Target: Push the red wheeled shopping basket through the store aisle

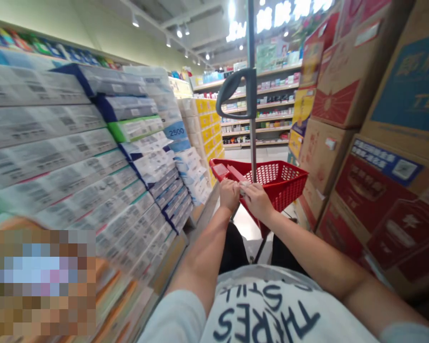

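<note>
A red shopping cart (286,190) with perforated basket walls stands in front of me. Both of my hands are at its near edge, close together. My left hand (229,194) is closed round the red handle (239,174). Beside it, my right hand (258,200) has its fingers bent near the handle; something small and pale shows between the hands, too blurred to identify. A grey pole with a looped grip (236,95) rises from the cart.
Stacked wrapped packs (57,128) line the left side. Large cartons (375,190) tower close on the right. Yellow boxes (207,128) and stocked shelves (275,107) stand ahead. Pale floor shows beyond the cart.
</note>
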A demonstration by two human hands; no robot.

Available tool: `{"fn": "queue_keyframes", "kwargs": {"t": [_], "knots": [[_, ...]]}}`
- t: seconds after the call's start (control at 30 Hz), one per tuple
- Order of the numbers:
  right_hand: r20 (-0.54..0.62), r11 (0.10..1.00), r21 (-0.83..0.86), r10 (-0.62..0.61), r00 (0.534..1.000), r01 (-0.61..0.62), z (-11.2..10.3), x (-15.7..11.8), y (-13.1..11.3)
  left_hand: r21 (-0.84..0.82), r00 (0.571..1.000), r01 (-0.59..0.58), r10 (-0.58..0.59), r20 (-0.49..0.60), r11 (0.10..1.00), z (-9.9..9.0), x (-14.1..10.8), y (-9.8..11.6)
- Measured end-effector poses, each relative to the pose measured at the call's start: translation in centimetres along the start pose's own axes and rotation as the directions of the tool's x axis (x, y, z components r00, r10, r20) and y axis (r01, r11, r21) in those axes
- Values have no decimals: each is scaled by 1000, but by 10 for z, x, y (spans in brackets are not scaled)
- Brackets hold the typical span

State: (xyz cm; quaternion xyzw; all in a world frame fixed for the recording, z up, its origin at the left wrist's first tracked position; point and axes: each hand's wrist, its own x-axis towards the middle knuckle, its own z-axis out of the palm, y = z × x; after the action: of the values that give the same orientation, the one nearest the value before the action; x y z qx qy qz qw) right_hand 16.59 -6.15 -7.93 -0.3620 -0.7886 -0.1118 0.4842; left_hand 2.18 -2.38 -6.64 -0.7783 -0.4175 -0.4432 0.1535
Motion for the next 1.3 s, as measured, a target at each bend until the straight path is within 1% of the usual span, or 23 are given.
{"fn": "queue_keyframes", "kwargs": {"t": [0.1, 0.17, 0.33, 0.43, 0.5, 0.57, 0.67, 0.77, 0.87, 1.0, 1.13, 1.23, 1.3], "knots": [[-31, 999, 5, 35, 999, -35, 1, -3, 3, -25, 998, -47, 45, -54, 999, 2, 2, -5], [-40, 999, -2, 48, 998, -48, 2, -5, 3, -34, 996, -55, 53, -69, 998, 4, 2, -6], [-55, 1000, 14, 5, 998, -4, 5, -10, 3, -60, 996, -55, 51, -75, 997, 4, 1, -7], [-83, 999, 5, 53, 995, -53, 9, -11, 2, -74, 996, -53, 48, -71, 996, 3, 3, -6], [-82, 998, 2, 67, 994, -67, 13, -10, 1, -73, 997, -37, 32, -76, 997, 2, 5, -5], [-84, 999, 12, 46, 995, -45, 18, -10, 2, -63, 997, -22, 17, -78, 998, 2, 6, -6], [-117, 999, 46, 8, 993, -2, 21, -15, 10, -51, 999, -36, 34, -40, 998, 2, 7, -8], [-155, 998, 57, 15, 988, -7, 21, -22, 16, -64, 999, -49, 48, -23, 997, 2, 7, -10], [-138, 999, 36, 13, 990, -8, 25, -21, 11, -64, 998, -37, 34, -51, 997, 3, 5, -12], [-130, 999, 13, -34, 991, 36, 32, -18, 1, -55, 997, -50, 46, -70, 997, 3, 4, -15], [-137, 999, 4, -33, 990, 34, 26, -21, 9, -74, 998, -61, 59, -31, 995, 4, 3, -16], [-139, 1000, 9, -17, 990, 18, 17, -20, 17, -96, 999, -38, 35, -42, 995, 5, 3, -16], [-115, 1000, 18, -20, 993, 22, 14, -16, 19, -103, 998, -15, 9, -57, 995, 5, 3, -16]]}}
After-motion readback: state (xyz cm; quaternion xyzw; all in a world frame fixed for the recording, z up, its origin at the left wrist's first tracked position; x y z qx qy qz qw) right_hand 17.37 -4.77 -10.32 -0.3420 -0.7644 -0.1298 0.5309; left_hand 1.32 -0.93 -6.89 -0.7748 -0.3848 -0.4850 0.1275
